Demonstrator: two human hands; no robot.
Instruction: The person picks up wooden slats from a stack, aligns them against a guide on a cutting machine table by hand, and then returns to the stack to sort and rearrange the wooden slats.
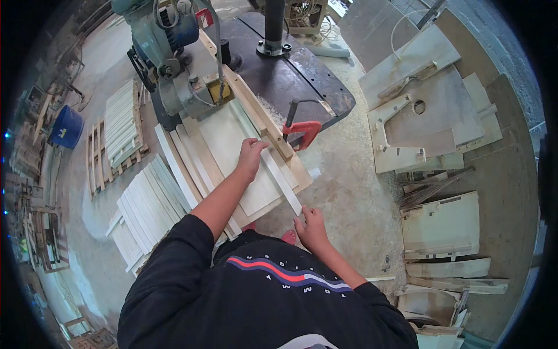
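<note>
A narrow pale wood strip (280, 179) lies along the wooden fence (256, 110) on the right side of the work board (229, 157). My left hand (251, 157) is closed at the strip's upper part, near the fence. At the strip's lower end, past the board's edge, my right hand (312, 225) holds it between thumb and fingers. Ahead of my left hand stands a machine with a motor (174, 35) over the board. A red clamp (303, 132) grips beside the fence. More long strips (195, 157) lie on the board's left side.
Stacked pale boards (148, 206) lie at the left, with another slatted pile (123, 122) on a pallet behind. A blue tub (66, 126) stands farther left. A dark metal table (308, 75) is ahead. Panels and offcuts (442, 224) lean or lie at the right.
</note>
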